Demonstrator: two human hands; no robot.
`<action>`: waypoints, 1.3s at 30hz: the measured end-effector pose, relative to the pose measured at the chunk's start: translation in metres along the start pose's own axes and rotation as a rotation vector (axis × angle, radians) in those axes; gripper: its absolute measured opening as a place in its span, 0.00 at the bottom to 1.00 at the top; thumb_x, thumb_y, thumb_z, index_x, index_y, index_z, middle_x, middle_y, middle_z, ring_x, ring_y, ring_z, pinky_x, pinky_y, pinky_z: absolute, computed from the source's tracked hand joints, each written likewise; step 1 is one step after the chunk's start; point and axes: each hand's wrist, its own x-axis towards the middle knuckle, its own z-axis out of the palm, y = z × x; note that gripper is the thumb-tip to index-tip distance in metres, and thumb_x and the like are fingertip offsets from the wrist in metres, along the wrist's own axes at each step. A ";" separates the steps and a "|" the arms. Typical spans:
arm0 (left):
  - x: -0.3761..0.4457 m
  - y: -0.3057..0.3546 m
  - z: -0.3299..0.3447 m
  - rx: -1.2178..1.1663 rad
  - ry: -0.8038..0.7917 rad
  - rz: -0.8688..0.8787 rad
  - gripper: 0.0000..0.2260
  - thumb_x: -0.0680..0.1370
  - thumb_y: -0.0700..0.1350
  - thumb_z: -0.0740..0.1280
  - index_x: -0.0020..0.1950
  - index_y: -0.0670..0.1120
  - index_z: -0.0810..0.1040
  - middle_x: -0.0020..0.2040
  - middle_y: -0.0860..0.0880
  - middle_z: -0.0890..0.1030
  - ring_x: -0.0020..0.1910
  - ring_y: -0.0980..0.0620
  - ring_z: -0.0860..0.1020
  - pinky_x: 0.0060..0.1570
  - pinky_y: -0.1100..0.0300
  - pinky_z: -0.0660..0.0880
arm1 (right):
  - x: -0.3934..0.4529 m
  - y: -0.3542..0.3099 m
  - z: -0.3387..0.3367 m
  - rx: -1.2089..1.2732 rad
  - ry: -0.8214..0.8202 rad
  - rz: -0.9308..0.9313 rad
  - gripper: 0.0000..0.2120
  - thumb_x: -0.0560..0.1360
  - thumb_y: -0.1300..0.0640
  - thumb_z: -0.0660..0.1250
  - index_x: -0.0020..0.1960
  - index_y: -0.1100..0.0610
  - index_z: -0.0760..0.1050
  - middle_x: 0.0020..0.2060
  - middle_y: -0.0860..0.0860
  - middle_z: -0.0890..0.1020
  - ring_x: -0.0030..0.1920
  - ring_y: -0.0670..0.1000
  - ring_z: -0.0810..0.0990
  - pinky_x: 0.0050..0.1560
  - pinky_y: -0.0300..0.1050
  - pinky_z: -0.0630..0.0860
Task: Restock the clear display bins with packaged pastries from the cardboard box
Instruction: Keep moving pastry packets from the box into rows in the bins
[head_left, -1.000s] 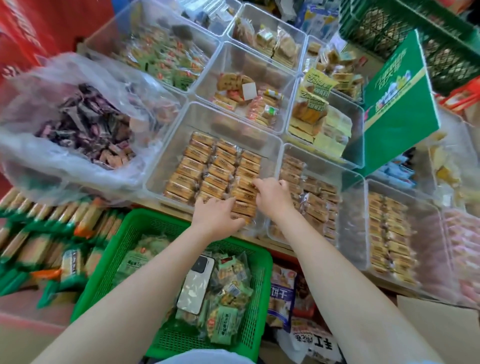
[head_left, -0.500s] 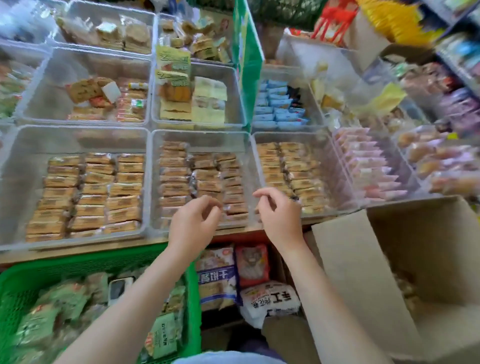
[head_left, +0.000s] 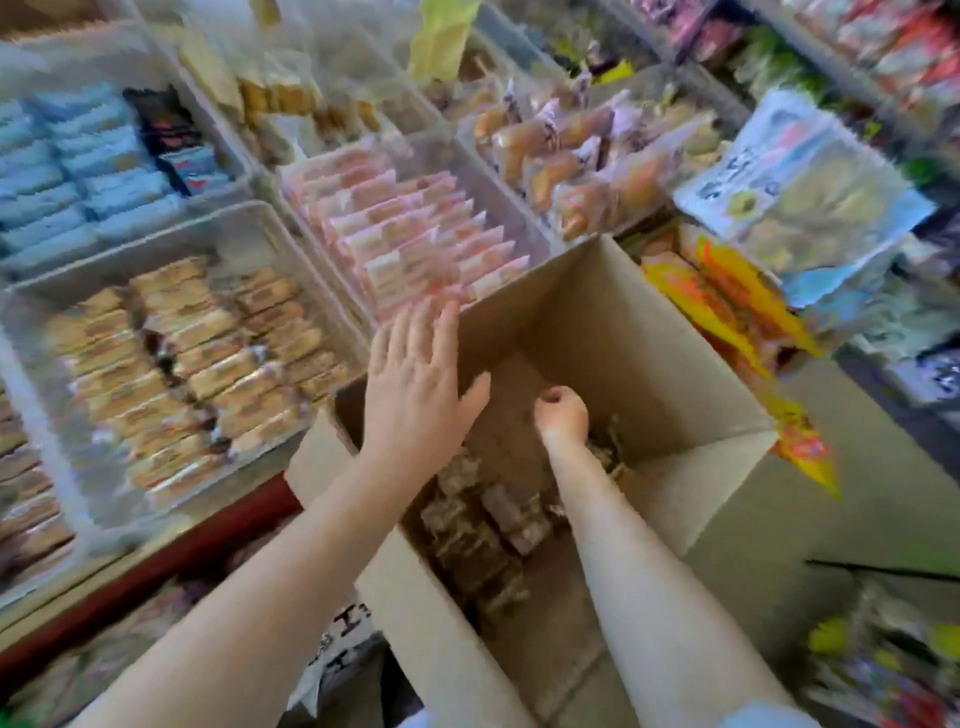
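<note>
Both hands at the open cardboard box (head_left: 649, 364).
Left hand (head_left: 421, 384) flat, fingers straight, over the box's near-left edge. Right hand (head_left: 562, 415) reaches inside, fingers curled downward; grip cannot be told. Pastry packets (head_left: 483, 525) lie inside; clear bins (head_left: 171, 364) left.

Bare arms, bare hands

Both forearms were uncovered to the frame's bottom edge; the left hand (head_left: 415, 395) and right hand (head_left: 562, 415) wore no gloves, rings or watch. Pale fabric showed near the right elbow.
</note>
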 end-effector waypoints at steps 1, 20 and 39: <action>0.013 0.009 0.016 0.063 -0.011 -0.005 0.35 0.80 0.61 0.62 0.82 0.46 0.55 0.80 0.41 0.61 0.80 0.42 0.57 0.79 0.44 0.53 | 0.018 0.009 -0.002 -0.042 -0.006 0.033 0.10 0.81 0.59 0.62 0.61 0.60 0.77 0.55 0.57 0.81 0.57 0.58 0.78 0.50 0.41 0.69; 0.037 0.005 0.074 0.362 0.107 -0.007 0.37 0.76 0.56 0.68 0.80 0.43 0.59 0.70 0.41 0.70 0.68 0.42 0.66 0.66 0.46 0.57 | 0.133 0.078 0.053 -0.717 -0.279 0.009 0.28 0.76 0.43 0.70 0.71 0.52 0.68 0.72 0.61 0.65 0.73 0.63 0.61 0.68 0.58 0.66; -0.089 -0.076 -0.093 -1.158 0.087 -0.548 0.16 0.79 0.48 0.70 0.65 0.50 0.75 0.51 0.45 0.83 0.49 0.49 0.84 0.44 0.53 0.83 | -0.185 -0.113 0.012 0.578 -0.754 -0.464 0.13 0.79 0.50 0.67 0.60 0.55 0.79 0.57 0.64 0.80 0.56 0.58 0.83 0.56 0.60 0.81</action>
